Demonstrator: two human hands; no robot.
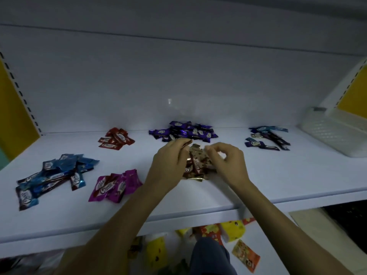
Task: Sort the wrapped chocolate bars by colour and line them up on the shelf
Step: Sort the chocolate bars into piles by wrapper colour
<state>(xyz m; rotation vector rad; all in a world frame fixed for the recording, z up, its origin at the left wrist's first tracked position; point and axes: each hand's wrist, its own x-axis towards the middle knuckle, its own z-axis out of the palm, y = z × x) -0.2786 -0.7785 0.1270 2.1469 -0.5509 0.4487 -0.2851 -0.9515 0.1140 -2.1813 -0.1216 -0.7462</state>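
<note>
On the white shelf [278,175] lie separate heaps of wrapped bars: blue [55,175] at front left, magenta [115,185] beside it, red [116,138] behind, purple [184,132] at the back middle, and a mixed dark and light-blue group [268,138] at the back right. In the middle sits a gold-brown heap [198,163]. My left hand [168,161] grips the heap's left side, fingers curled over its top. My right hand [226,159] pinches wrappers at its right side. Much of that heap is hidden by my hands.
A white woven basket [333,135] lies at the shelf's right end. Yellow side panels and slotted uprights [19,90] frame the bay. Below the shelf's front edge [139,221], yellow and orange packets [232,229] lie on a lower level.
</note>
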